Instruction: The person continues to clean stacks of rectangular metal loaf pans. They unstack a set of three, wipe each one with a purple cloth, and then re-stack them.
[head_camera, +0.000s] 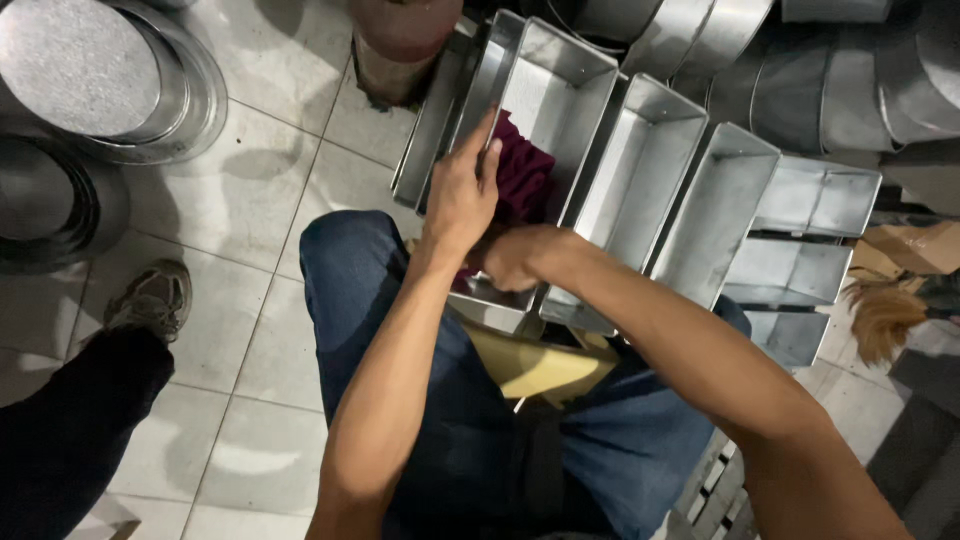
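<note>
Here, two bare hands work a maroon cloth (522, 172) inside a rectangular metal loaf tin (545, 95).

Leftmost, round metal pans (100, 80) sit on the tiled floor (280, 330). The left hand (462, 190) lies flat on the tin's left wall, fingers (480, 140) stretched upward, the cloth just right of them. The right hand (510, 258) curls below the cloth; whether its fingers pinch it cannot be told. Further right stand more empty tins (640, 170).

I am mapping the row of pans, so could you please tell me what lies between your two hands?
In the head view, a dark maroon cloth bunched inside the rectangular metal pan lies between the left hand and right hand.
</note>
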